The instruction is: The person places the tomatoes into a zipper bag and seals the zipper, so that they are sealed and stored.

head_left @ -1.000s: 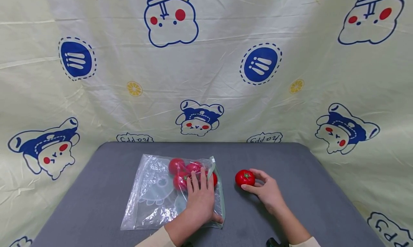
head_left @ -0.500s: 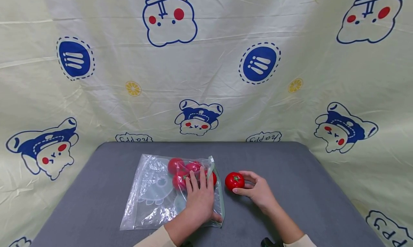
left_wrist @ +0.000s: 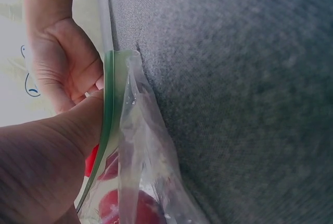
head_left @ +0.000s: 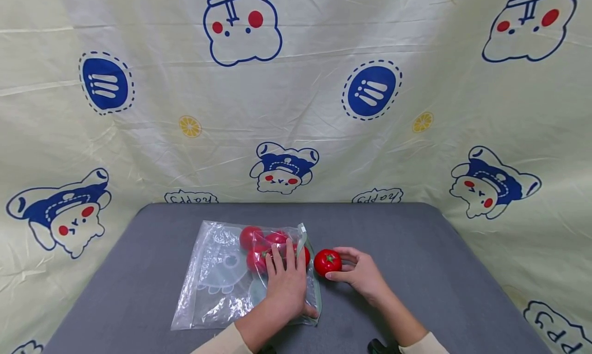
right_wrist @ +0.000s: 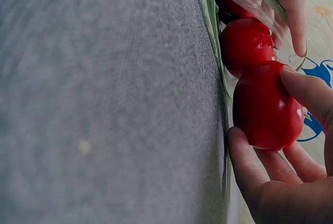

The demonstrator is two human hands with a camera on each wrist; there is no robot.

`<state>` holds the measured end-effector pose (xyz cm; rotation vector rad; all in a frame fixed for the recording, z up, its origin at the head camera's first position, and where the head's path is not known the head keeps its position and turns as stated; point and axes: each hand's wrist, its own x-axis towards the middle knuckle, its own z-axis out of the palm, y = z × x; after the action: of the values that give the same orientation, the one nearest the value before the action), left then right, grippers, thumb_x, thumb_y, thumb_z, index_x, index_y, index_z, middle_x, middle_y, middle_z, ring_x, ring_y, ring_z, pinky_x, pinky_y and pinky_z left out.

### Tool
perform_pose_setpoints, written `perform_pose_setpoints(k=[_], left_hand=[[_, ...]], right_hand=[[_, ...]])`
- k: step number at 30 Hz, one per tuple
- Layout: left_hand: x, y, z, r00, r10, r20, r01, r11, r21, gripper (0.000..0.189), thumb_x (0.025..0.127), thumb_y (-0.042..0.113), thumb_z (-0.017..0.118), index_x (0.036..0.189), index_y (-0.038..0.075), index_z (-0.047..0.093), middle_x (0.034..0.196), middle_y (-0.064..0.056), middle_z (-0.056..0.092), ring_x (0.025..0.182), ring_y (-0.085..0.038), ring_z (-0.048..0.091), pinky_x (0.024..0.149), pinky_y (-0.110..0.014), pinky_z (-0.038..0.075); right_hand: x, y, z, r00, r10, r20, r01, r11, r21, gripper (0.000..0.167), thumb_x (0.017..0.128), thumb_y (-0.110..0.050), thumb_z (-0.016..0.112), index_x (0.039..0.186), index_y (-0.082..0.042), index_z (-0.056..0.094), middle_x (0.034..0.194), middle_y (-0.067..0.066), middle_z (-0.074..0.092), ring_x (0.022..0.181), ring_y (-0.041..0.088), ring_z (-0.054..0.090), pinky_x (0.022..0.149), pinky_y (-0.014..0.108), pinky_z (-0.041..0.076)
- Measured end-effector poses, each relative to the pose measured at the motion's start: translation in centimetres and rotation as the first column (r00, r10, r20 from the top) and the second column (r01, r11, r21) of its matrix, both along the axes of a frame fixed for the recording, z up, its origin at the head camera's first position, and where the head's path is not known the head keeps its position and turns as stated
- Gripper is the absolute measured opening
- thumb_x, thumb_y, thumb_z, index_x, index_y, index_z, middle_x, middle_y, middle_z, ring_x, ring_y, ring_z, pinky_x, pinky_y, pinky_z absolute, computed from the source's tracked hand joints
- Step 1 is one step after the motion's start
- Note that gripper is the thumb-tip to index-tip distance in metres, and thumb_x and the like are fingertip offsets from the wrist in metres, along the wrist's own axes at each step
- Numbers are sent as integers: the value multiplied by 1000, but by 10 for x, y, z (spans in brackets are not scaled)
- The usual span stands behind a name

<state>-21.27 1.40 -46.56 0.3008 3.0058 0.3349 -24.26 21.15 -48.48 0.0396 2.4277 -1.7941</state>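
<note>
A clear plastic zip bag (head_left: 217,287) lies flat, its green-edged mouth (left_wrist: 109,99) facing right and parted. Several red tomatoes (head_left: 251,237) sit inside toward its far right part. My left hand (head_left: 288,287) rests on top of the bag with fingers straight and spread, the thumb out near the mouth's edge. With thumb and fingers my right hand (head_left: 363,277) grips one tomato (head_left: 327,263) by its right side, green stem up. That tomato is right at the bag's mouth. In the right wrist view it overlaps another tomato (right_wrist: 246,47) lying just inside the mouth.
The bag and hands are on a grey cloth-covered table (head_left: 398,230). Behind it hangs a pale printed curtain (head_left: 305,102). A small black object (head_left: 376,346) shows beside the right wrist at the front.
My right hand has moved left and slightly nearer with its tomato, from well right of the bag up to the mouth. My left hand and the bag have stayed in place.
</note>
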Motion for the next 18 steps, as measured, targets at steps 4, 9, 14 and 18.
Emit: perform_pose_setpoints(k=[4, 9, 14, 18], left_hand=[[0, 0, 0, 1000, -1, -4, 1, 1000, -8, 131, 55, 50, 97, 160, 16, 28, 171, -17, 14, 154, -52, 14, 124, -66, 17], [1, -1, 0, 1000, -6, -27, 6, 1000, -17, 131, 54, 51, 97, 160, 15, 29, 170, -17, 17, 153, -52, 16, 124, -66, 19], [1, -2, 0, 999, -14, -33, 13, 1000, -16, 131, 55, 53, 96, 160, 15, 28, 170, -18, 17, 154, -53, 16, 124, -66, 18], [1, -3, 0, 999, -17, -40, 17, 1000, -15, 131, 55, 54, 96, 160, 14, 29, 170, -18, 16, 154, -53, 15, 124, -66, 18]], right_hand=[[-1, -2, -1, 1000, 2, -8, -1, 1000, 19, 64, 75, -13, 92, 133, -9, 65, 134, 17, 64, 102, 26, 73, 87, 39, 62], [-2, -4, 1, 1000, 16, -20, -15, 999, 32, 65, 75, -12, 92, 134, -8, 65, 133, 18, 64, 104, 28, 73, 87, 39, 62], [-2, -5, 1, 999, 41, -29, -40, 999, 29, 66, 75, -10, 92, 135, -5, 63, 135, 19, 65, 107, 31, 73, 89, 42, 62], [-3, -6, 1, 999, 36, -31, -35, 999, 31, 66, 75, -8, 91, 135, -4, 63, 133, 19, 66, 107, 31, 73, 89, 44, 61]])
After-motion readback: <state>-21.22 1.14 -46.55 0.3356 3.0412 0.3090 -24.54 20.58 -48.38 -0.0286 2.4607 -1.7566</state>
